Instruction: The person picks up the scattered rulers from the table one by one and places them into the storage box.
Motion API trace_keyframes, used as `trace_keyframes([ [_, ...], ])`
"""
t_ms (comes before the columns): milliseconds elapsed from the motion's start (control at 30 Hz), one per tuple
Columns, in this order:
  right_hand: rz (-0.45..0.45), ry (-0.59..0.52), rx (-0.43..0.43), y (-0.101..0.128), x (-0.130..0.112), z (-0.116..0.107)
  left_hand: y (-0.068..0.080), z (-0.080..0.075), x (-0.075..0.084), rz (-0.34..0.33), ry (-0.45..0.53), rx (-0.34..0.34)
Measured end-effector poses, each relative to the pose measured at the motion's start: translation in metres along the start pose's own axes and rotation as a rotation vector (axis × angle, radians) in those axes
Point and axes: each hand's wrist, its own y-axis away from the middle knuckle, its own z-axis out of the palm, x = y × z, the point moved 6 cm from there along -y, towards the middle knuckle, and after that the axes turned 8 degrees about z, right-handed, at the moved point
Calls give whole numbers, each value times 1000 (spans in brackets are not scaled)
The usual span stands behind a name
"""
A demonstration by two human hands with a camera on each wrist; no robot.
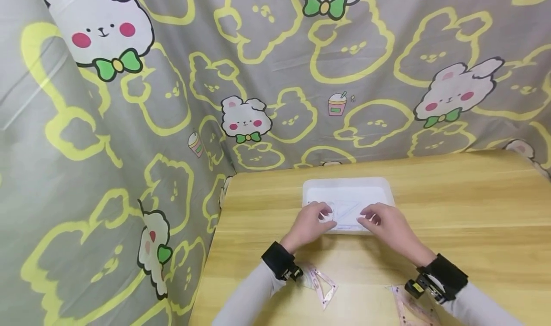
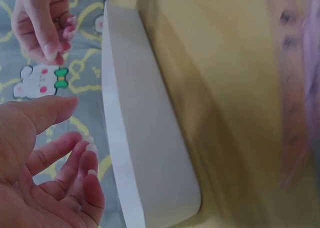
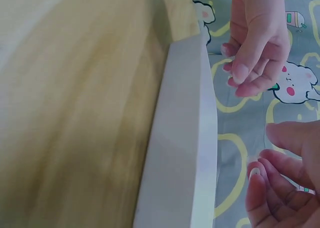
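two hands hover over the near rim of a white plastic tray (image 1: 347,185) that sits on the wooden desk (image 1: 452,197), a little back from the desk's near edge and closer to its left edge than its right. inside the tray lies a clear set square (image 1: 344,210), hard to make out against the white. the left hand (image 1: 309,224) is at the tray's near left corner, fingers loosely curled; the left wrist view shows its palm open and nothing pinched, though whether the fingertips touch the set square i cannot tell. the right hand (image 1: 385,224) is at the tray's near right corner, fingers bent and relaxed, thumb close to the forefinger; no grip shows in the wrist views. both wrists wear black camera bands. by the desk's near edge, a second clear set square (image 1: 324,284) lies just beside the left wrist, and a third clear ruler piece (image 1: 411,309) lies partly under the right wrist. a grey rabbit-print cloth (image 1: 129,125) hangs behind and to the left of the desk.
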Motion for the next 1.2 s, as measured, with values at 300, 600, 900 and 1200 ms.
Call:
trace_keyframes([
  [300,-75,0,-71,23,10,-5,18,19,20,20,39,-44],
  [600,-68,7,-216,45,26,-11,22,43,54,132,-60,-121],
  [900,-228,-17,-216,92,37,-18,37,100,101,238,-259,-300],
  [1200,-221,-52,-289,122,44,-12,50,144,136,224,-468,-453],
])
